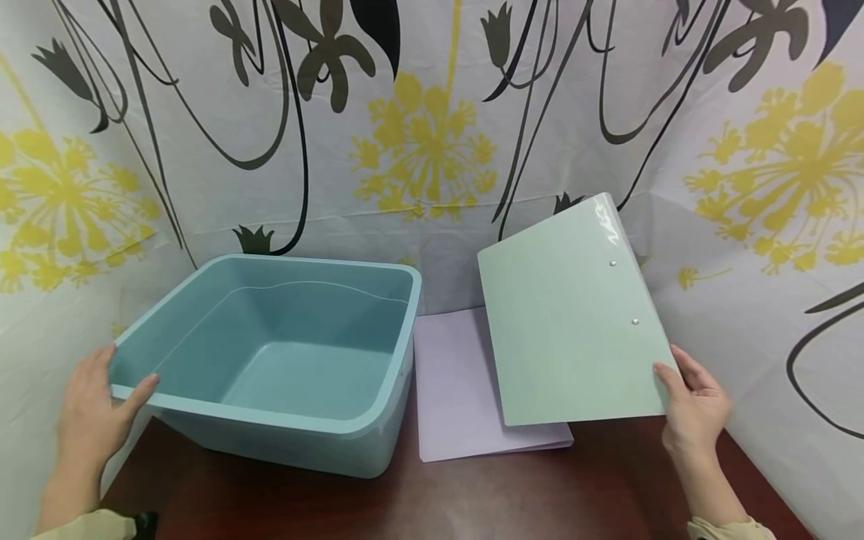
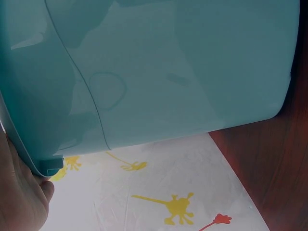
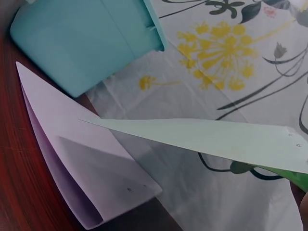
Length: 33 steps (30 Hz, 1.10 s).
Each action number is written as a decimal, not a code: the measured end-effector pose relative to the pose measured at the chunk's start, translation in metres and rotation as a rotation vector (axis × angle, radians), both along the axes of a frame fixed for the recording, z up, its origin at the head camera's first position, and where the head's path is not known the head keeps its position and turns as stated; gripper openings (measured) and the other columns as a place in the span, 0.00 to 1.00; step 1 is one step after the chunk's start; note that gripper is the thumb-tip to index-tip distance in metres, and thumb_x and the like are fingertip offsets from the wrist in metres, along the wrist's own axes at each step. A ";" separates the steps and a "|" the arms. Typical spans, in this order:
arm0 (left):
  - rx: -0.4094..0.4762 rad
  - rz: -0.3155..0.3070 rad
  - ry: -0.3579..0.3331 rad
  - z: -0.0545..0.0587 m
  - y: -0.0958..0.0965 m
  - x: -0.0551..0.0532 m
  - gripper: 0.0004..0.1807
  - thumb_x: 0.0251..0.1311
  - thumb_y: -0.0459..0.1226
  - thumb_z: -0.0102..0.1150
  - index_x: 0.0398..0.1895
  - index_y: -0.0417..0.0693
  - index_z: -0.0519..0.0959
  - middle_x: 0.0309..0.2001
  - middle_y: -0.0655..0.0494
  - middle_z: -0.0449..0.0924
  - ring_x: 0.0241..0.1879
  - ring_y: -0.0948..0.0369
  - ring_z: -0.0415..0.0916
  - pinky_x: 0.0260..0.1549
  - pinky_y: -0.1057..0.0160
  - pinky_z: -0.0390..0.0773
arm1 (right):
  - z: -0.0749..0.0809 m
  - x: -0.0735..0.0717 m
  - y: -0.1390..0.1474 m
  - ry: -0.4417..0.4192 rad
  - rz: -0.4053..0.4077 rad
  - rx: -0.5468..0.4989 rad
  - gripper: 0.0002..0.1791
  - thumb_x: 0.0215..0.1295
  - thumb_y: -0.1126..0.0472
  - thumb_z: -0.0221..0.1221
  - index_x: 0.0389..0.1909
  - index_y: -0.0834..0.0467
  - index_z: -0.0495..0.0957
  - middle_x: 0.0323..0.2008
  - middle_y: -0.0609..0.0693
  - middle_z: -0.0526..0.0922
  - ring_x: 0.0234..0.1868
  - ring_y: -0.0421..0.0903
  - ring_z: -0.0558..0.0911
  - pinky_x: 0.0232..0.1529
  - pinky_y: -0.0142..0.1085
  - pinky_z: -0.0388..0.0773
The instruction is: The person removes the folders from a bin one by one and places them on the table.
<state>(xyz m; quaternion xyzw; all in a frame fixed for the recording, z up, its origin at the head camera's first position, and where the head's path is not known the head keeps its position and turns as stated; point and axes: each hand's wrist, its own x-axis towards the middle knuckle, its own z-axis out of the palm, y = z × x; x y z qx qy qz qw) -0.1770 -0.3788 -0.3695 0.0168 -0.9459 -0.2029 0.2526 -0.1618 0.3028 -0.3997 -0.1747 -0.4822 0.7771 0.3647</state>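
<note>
My left hand (image 1: pixel 91 412) grips a light blue plastic tub (image 1: pixel 270 431) at its near left corner, thumb over the rim. The tub looks tilted, and its inside is bare. In the left wrist view the hand (image 2: pixel 21 197) shows beside the tub's rim. My right hand (image 1: pixel 697 411) pinches a pale green folder (image 1: pixel 574 322) by its lower right edge, holding it up at a slant. Two small rivets show on its cover. Beneath it a lilac folder (image 1: pixel 452 397) lies on the table, partly hidden by the green one; its covers stand slightly apart in the right wrist view.
The dark reddish-brown wooden table (image 1: pixel 486 495) runs along the front. A white cloth (image 1: pixel 432 232) with yellow and grey flowers hangs behind and at both sides, close to the tub and hands. The lilac folder lies just right of the tub.
</note>
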 end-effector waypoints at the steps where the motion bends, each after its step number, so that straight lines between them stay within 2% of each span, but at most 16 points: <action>1: -0.002 0.006 0.000 0.000 0.000 0.000 0.43 0.59 0.51 0.45 0.66 0.27 0.47 0.62 0.24 0.49 0.64 0.35 0.43 0.61 0.40 0.43 | 0.001 0.000 0.003 -0.018 0.003 -0.014 0.21 0.46 0.77 0.63 0.45 0.66 0.79 0.32 0.46 0.85 0.29 0.37 0.83 0.20 0.27 0.77; 7: -0.016 0.037 0.006 0.002 0.002 -0.001 0.44 0.59 0.53 0.44 0.65 0.27 0.48 0.62 0.25 0.49 0.64 0.36 0.44 0.61 0.40 0.44 | 0.004 0.001 0.025 -0.109 0.054 -0.112 0.20 0.45 0.76 0.64 0.42 0.59 0.82 0.30 0.43 0.84 0.27 0.35 0.82 0.20 0.26 0.77; 11: -0.010 0.016 0.011 0.001 0.001 -0.002 0.43 0.59 0.52 0.45 0.65 0.27 0.48 0.62 0.25 0.50 0.64 0.36 0.44 0.62 0.41 0.43 | 0.001 0.002 0.041 -0.171 0.097 -0.092 0.19 0.46 0.75 0.64 0.38 0.54 0.84 0.27 0.39 0.84 0.23 0.34 0.81 0.18 0.27 0.77; 14: -0.010 0.010 0.012 0.001 0.000 -0.003 0.43 0.59 0.52 0.45 0.66 0.27 0.48 0.62 0.25 0.50 0.64 0.36 0.44 0.62 0.41 0.43 | -0.009 0.001 0.054 -0.204 0.109 -0.052 0.17 0.47 0.73 0.64 0.36 0.51 0.85 0.24 0.38 0.84 0.21 0.34 0.81 0.17 0.28 0.76; 17: -0.010 0.010 0.012 0.000 0.000 -0.003 0.43 0.59 0.52 0.45 0.66 0.27 0.48 0.62 0.25 0.50 0.64 0.36 0.44 0.62 0.41 0.43 | -0.026 -0.003 0.072 -0.194 0.117 -0.009 0.16 0.47 0.72 0.64 0.36 0.51 0.85 0.24 0.39 0.84 0.19 0.36 0.81 0.16 0.29 0.76; 21: -0.005 0.008 0.017 -0.001 0.000 -0.003 0.43 0.59 0.51 0.46 0.65 0.27 0.48 0.62 0.25 0.50 0.63 0.35 0.44 0.62 0.41 0.43 | -0.050 -0.014 0.099 -0.292 0.104 0.003 0.17 0.47 0.69 0.66 0.38 0.48 0.84 0.25 0.38 0.84 0.19 0.37 0.80 0.16 0.31 0.76; 24: -0.003 0.007 0.019 -0.002 0.000 -0.002 0.43 0.59 0.51 0.46 0.65 0.26 0.48 0.61 0.24 0.50 0.63 0.35 0.45 0.62 0.41 0.43 | -0.076 -0.026 0.125 -0.378 0.108 0.018 0.20 0.45 0.65 0.68 0.41 0.44 0.83 0.26 0.35 0.84 0.20 0.35 0.80 0.18 0.31 0.77; 29: -0.009 0.025 0.023 -0.002 0.001 -0.002 0.44 0.59 0.53 0.45 0.65 0.27 0.48 0.62 0.25 0.50 0.63 0.36 0.45 0.62 0.42 0.43 | -0.127 -0.048 0.167 -0.357 0.130 0.044 0.26 0.41 0.63 0.71 0.46 0.46 0.81 0.31 0.34 0.84 0.24 0.33 0.81 0.19 0.30 0.77; 33: -0.013 0.038 0.031 -0.002 0.002 -0.002 0.45 0.59 0.54 0.44 0.65 0.26 0.48 0.62 0.25 0.50 0.64 0.36 0.45 0.62 0.42 0.43 | -0.144 -0.055 0.178 -0.395 0.133 0.098 0.27 0.40 0.60 0.72 0.48 0.47 0.80 0.31 0.33 0.83 0.26 0.31 0.80 0.19 0.29 0.76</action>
